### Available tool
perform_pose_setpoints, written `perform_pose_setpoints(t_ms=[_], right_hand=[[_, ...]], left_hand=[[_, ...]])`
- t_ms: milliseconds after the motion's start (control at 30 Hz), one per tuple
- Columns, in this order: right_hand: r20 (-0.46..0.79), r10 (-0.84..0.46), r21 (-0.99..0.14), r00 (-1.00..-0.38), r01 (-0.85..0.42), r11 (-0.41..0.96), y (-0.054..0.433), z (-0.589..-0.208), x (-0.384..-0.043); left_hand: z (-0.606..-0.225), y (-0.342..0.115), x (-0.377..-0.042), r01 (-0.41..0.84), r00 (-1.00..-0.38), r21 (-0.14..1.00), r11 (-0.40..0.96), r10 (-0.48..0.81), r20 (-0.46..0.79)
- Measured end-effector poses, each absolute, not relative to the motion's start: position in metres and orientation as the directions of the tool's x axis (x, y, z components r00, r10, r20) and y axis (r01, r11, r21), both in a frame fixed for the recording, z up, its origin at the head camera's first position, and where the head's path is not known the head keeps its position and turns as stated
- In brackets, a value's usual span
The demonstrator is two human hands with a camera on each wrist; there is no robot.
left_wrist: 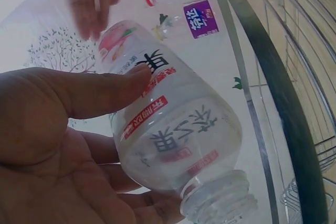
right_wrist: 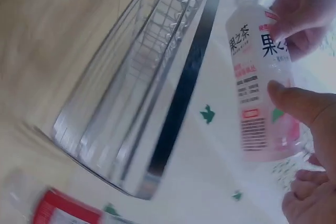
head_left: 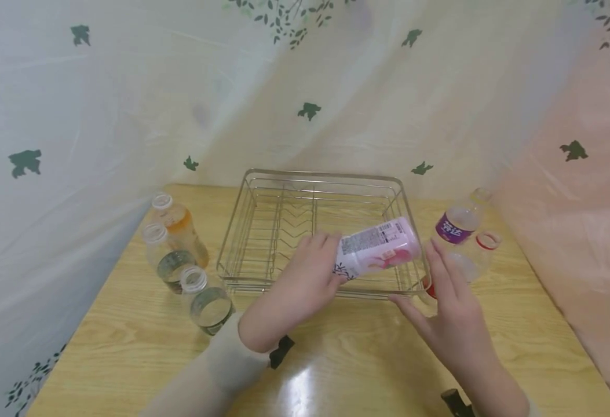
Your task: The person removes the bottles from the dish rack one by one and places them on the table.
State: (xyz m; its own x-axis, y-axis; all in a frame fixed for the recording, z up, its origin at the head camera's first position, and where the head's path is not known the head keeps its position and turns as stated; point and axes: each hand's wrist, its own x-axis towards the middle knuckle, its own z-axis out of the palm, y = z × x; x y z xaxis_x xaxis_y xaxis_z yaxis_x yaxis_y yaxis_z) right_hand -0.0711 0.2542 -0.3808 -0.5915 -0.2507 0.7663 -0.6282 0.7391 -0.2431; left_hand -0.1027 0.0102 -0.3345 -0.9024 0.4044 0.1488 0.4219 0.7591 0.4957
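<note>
In the head view my left hand [head_left: 305, 272] grips a clear plastic bottle with a pink and white label [head_left: 380, 249]. The bottle is tilted over the right side of a wire dish rack [head_left: 325, 174], its base pointing up and right. Its mouth end is hidden behind the hand there, but the left wrist view shows an uncapped bottle neck [left_wrist: 218, 198]. Beside the rack's front right corner is my right hand [head_left: 453, 313], thumb and fingers spread, near the bottle's base. The right thumb overlaps the bottle in the right wrist view; contact is unclear.
Right of the rack stand a bottle with a purple label [head_left: 453, 229], one with a red neck ring [head_left: 484, 255] and a partly hidden red item [head_left: 430, 286]. Three uncapped clear bottles, including one with an orange band [head_left: 182, 226], stand on the left. A patterned sheet [head_left: 357, 104] hangs behind.
</note>
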Motion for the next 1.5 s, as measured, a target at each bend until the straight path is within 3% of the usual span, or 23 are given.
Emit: perform_pose_setpoints(t_ms=[100, 233, 767, 1000, 1200, 1367, 1500], right_hand=[[0.816, -0.367, -0.062, -0.446, -0.699, 0.712, 0.247, -0.373, -0.073], [0.802, -0.45, 0.036, -0.392, -0.721, 0.692, 0.24, -0.369, -0.074], [0.749, -0.54, 0.144, -0.383, -0.702, 0.698, 0.234, -0.378, -0.074], [0.768, -0.535, 0.147, -0.351, -0.717, 0.681, 0.238, -0.381, -0.073], [0.791, -0.479, 0.087, -0.38, -0.705, 0.704, 0.252, -0.388, -0.071], [0.872, -0.368, 0.05, -0.323, -0.689, 0.723, 0.262, -0.39, -0.069], [0.915, -0.26, -0.02, -0.309, -0.678, 0.735, 0.267, -0.393, -0.067]], left_hand=[[-0.333, 0.013, -0.1, 0.43, -0.9, 0.419, 0.8, 0.418, 0.125], [-0.332, 0.019, -0.096, 0.469, -0.879, 0.347, 0.812, 0.467, 0.095], [-0.337, 0.031, -0.089, 0.525, -0.842, 0.307, 0.794, 0.536, 0.054], [-0.337, 0.022, -0.082, 0.489, -0.86, 0.442, 0.752, 0.501, 0.098], [-0.343, -0.005, -0.071, 0.472, -0.881, 0.606, 0.64, 0.345, 0.323], [-0.36, -0.029, -0.072, 0.491, -0.852, 0.535, 0.688, 0.25, 0.46], [-0.373, -0.04, -0.073, 0.384, -0.904, 0.45, 0.806, 0.231, 0.358]])
